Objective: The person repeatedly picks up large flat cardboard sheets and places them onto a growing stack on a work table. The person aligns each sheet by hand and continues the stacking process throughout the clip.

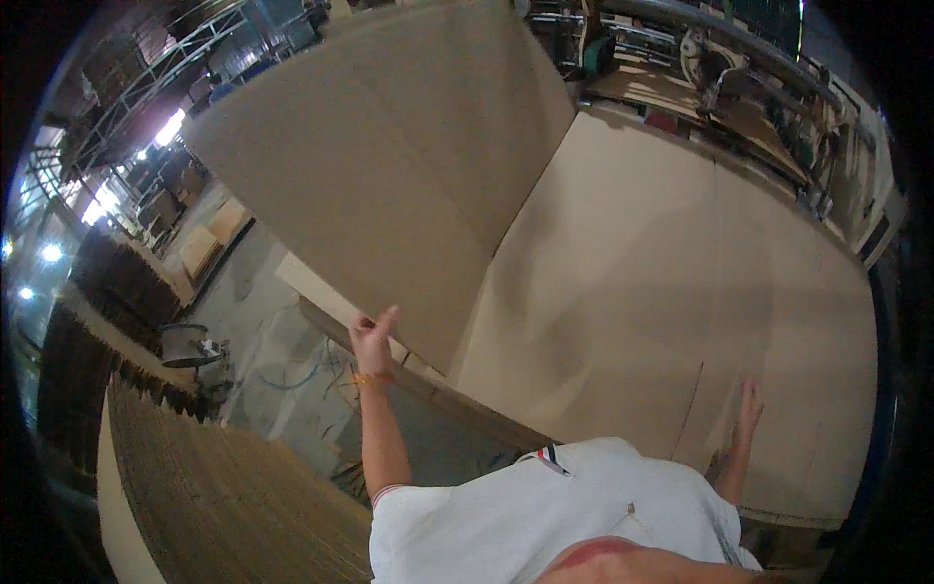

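A large brown cardboard sheet (623, 321) lies in front of me, creased and slotted. Its left part, a wide cardboard panel (389, 146), stands raised at an angle along a fold line. My left hand (375, 343) is closed on the near edge of that raised panel, with the thumb side up; an orange band circles the wrist. My right hand (748, 407) rests against the flat part of the sheet, right of a cut slot, its fingers stretched out. Under the raised panel, the pale edge of another cardboard piece (316, 290) shows.
A tall stack of cardboard sheets (224, 477) stands at the lower left. Further stacks (117, 277) lie behind it. A round dark container (187, 346) sits on the floor at left. Machinery with rollers (720, 73) runs along the far right. Scraps litter the floor.
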Available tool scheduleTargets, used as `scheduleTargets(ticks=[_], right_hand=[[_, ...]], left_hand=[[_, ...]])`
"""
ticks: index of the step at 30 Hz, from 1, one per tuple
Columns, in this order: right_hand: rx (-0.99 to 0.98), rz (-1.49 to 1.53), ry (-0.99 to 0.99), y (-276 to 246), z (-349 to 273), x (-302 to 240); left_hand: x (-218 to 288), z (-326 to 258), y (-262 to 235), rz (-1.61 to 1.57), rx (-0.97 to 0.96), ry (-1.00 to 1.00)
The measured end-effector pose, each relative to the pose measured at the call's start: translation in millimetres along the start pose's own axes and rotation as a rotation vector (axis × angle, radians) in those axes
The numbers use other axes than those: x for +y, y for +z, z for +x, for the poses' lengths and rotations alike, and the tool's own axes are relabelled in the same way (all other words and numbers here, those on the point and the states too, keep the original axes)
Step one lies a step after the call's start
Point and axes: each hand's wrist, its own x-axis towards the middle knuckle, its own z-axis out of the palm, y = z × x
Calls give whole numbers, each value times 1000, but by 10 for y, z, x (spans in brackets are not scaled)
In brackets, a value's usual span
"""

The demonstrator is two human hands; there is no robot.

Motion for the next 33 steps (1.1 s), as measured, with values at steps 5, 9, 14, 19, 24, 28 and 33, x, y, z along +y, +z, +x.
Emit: scheduleTargets(ticks=[5,9,14,19,24,28,33], right_hand=[[-507,710,-45,953,202,-2344],[-608,578,-41,1000,930,-3482],[-363,-41,-347,1683,1752,-3576],[-408,338,-224,1857,2273,-3104],[-405,869,-212,2250,1994,-2955],[-627,767,-17,1904,1693,-2841],[93,19,-60,278,600,-1566]], left_hand=[[349,-716,302,480,-491,237],[490,-1252,889,551,-794,428],[224,-1401,1107,690,-827,532],[-120,-1273,1323,497,-594,632],[-409,-1004,1189,481,-448,876],[-736,-352,1032,672,-372,949],[-903,370,655,701,-272,1081]])
